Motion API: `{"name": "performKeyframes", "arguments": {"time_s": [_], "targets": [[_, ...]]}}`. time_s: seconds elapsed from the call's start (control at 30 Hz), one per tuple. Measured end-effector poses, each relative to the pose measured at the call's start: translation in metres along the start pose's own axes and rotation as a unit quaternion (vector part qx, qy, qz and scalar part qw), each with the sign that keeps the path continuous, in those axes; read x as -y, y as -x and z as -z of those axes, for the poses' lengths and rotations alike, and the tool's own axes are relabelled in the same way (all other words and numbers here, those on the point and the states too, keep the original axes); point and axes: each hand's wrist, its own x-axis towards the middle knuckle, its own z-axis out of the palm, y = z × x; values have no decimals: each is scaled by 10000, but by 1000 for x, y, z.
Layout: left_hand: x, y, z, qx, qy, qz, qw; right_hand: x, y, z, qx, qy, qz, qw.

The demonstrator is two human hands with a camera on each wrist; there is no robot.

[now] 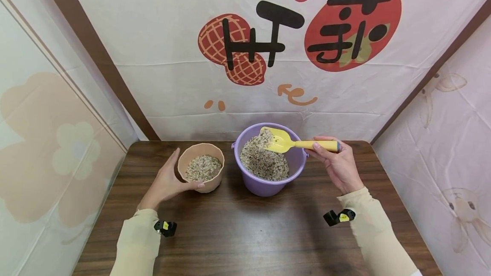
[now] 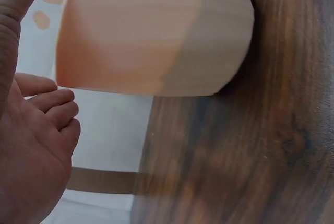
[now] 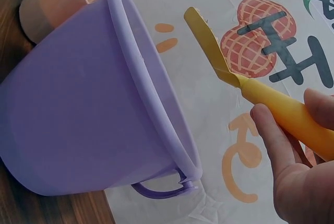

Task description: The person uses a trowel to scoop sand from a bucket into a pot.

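My left hand (image 1: 167, 183) holds a peach faceted pot (image 1: 213, 181) by its rim, thumb along the near side and fingers at the left. Speckled grit (image 1: 203, 168) lies inside the pot. In the left wrist view the fingertips (image 2: 65, 98) meet the pot's rim (image 2: 58, 59). My right hand (image 1: 340, 164) grips the yellow handle of a small shovel (image 1: 281, 141), whose blade is over a purple bucket (image 1: 264, 188). A heap of grit (image 1: 265, 136) sits at the blade's tip. More of the same grit (image 1: 262, 161) fills the lower part of the bucket.
The bucket stands right of the pot on a dark wooden table (image 1: 245, 233), close to its back edge. A printed cloth wall (image 1: 168, 84) rises behind. Cloth panels flank both sides. A small black camera (image 1: 166, 228) is worn on each wrist.
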Motion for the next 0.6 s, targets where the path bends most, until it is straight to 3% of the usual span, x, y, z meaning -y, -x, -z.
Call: {"name": "performKeyframes", "arguments": {"time_s": [0.6], "targets": [[19,-1,-11,-57,167,178,9997,-6,-3,-6,102,-140,92,9998]]}}
